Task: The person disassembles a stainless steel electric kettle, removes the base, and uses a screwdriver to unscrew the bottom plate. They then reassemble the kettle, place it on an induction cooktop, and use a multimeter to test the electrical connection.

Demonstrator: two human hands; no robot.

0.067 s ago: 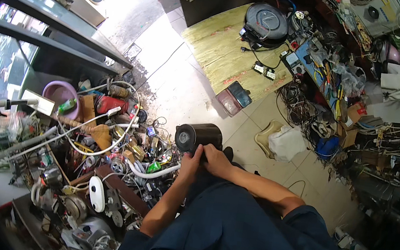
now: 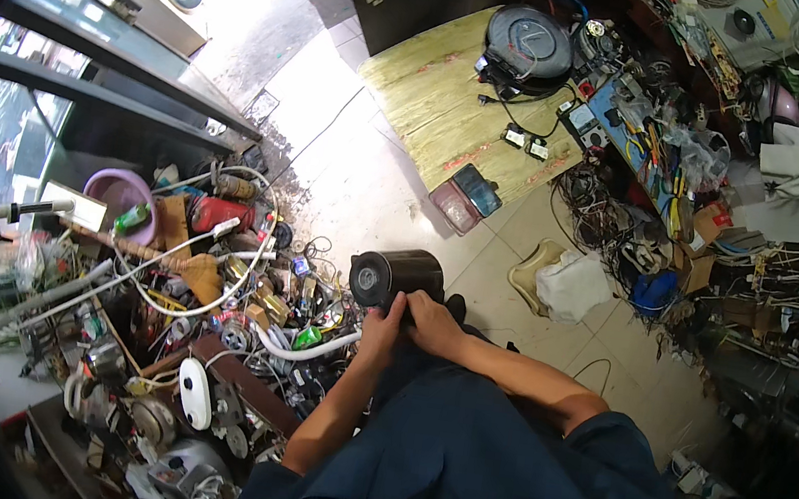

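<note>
Dark pot [image 2: 410, 273], just past the left fingers [image 2: 396, 310] and right fingers [image 2: 423, 313], is held by both, seemingly curled snug on its near side; it is best kept steady.

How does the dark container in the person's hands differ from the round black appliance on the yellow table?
The container is held in the left hand and right hand; the appliance rests on the yellow table. The container looks cylindrical; the appliance looks broader and flatter. The container's round end faces partly left; the appliance's round face points up. Both are dark and round-faced.
</note>
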